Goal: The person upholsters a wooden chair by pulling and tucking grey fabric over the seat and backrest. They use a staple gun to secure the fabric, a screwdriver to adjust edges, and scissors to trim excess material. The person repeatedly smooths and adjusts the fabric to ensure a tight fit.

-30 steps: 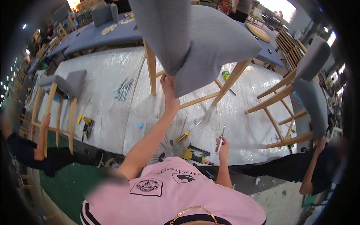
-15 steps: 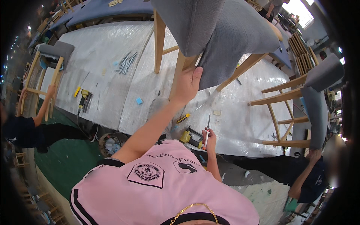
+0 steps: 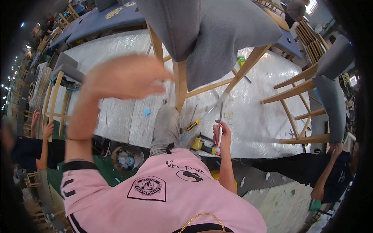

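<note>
While partly behind the grey chair (image 3: 217, 42), blue tabletop (image 3: 103, 23) beyond film-covered table (image 3: 256, 128).

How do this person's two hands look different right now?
The left hand appears open and empty; the right hand grips a slim tool with a white-and-red handle. The left hand is blurred; the right hand is sharper. The left hand appears higher in the picture, the right hand lower. Both are bare.
</note>
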### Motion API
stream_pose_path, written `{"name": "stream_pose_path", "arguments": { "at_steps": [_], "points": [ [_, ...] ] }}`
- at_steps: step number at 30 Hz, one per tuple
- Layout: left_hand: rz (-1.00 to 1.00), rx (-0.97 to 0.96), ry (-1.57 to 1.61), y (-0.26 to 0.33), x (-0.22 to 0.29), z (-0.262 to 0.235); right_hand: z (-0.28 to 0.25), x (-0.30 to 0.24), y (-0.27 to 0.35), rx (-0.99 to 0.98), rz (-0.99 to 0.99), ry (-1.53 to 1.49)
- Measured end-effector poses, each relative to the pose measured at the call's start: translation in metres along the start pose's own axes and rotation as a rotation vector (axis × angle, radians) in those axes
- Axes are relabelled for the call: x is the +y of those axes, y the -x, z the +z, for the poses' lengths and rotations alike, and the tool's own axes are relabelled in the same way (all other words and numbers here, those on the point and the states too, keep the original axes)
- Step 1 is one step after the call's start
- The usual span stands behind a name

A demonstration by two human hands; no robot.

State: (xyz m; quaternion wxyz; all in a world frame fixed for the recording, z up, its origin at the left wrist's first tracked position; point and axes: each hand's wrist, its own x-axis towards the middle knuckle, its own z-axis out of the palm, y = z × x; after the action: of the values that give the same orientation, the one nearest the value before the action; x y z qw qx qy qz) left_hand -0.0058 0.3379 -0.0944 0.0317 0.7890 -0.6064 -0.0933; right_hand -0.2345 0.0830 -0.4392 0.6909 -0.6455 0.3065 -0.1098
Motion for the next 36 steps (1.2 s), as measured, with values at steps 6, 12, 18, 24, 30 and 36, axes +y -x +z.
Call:
{"name": "stream_pose_path", "arguments": {
  "at_steps": [6, 12, 18, 24, 30, 36],
  "points": [
    [0.600, 0.549, -0.649, -0.104, 0.004, -0.054, 0.027, -0.093, 0.045, -0.289, -0.182, -0.030],
    [0.576, -0.124, -0.783, -0.207, 0.013, -0.059, 0.057, -0.154, 0.039, -0.264, -0.496, 0.139],
    [0.491, -0.150, -0.702, -0.189, 0.017, -0.073, 0.090, -0.197, 0.019, -0.153, -0.476, 0.155],
    [0.475, -0.145, -0.599, -0.181, 0.007, -0.071, 0.104, -0.209, 0.002, -0.042, -0.485, 0.167],
    [0.496, -0.165, -0.541, -0.203, 0.009, -0.070, 0.101, -0.208, -0.006, 0.028, -0.523, 0.278],
    [0.456, -0.151, -0.482, -0.193, 0.007, -0.076, 0.109, -0.223, 0.002, 0.000, -0.546, 0.269]
  ]
}}
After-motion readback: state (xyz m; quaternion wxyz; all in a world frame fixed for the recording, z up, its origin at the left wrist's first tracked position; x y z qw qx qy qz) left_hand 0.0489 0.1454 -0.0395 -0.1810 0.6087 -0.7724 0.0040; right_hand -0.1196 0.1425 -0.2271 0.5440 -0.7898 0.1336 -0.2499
